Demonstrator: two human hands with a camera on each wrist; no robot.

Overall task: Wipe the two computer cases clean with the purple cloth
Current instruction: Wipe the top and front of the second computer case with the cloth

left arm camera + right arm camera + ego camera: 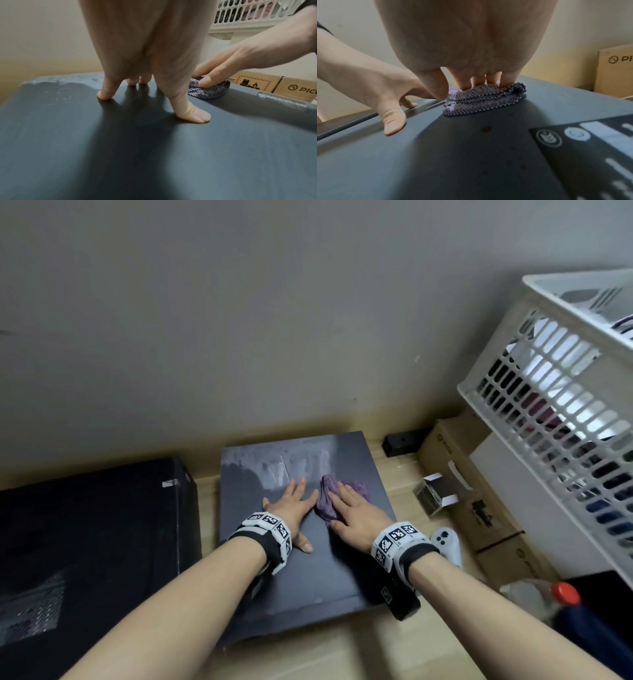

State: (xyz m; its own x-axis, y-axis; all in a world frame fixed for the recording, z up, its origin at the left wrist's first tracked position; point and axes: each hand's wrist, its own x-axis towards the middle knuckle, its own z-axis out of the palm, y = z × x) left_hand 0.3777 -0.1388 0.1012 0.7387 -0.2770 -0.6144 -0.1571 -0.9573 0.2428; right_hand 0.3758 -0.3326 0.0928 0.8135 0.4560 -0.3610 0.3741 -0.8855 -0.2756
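Head view: right hand (356, 508) presses purple cloth (327, 501) flat-fingered onto right computer case (308, 577), grip released. Left hand (291, 506) braces beside it, fingers spread. Second case (85, 525) lies left.

Matt, smooth dark case (301, 570), dusty grey at the back; knitted, rough purple cloth (485, 99); white plastic basket (534, 392).

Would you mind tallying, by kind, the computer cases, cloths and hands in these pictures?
Computer cases: 2, the dusty case under the hands and the black case on its left
Purple cloth: 1
Hands: 2, left hand, right hand
Total: 5
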